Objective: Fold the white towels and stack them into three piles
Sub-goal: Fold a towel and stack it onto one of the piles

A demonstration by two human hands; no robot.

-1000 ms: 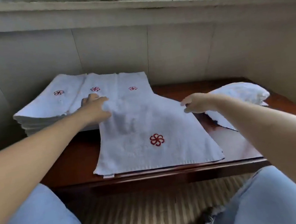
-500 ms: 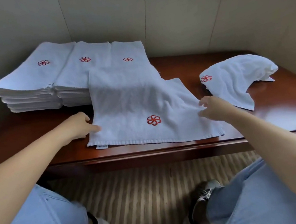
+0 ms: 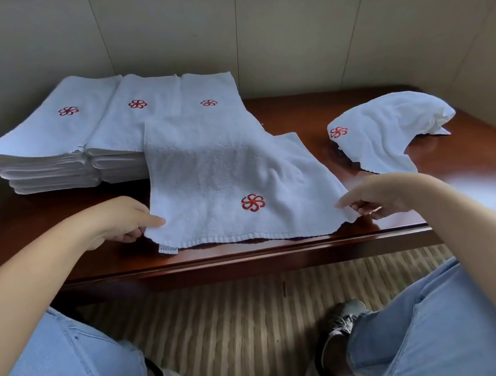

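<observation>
Soft, light white terry towel with red flower emblem [image 3: 226,175] lies limp at table [image 3: 357,236] centre, left hand [image 3: 118,220] pinching 7 o'clock corner, right hand [image 3: 377,194] pinching 5 o'clock corner—likely best holds.

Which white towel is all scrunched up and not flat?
The crumpled white towel lying alone on the right of the brown wooden table. The others are folded in stacks or spread flat between the hands.

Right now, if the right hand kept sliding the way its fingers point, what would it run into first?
The right hand points left along the table's front edge, pinching the spread towel at its near corner. Going on, it would likely just push into that towel; the left hand lies beyond.
</observation>
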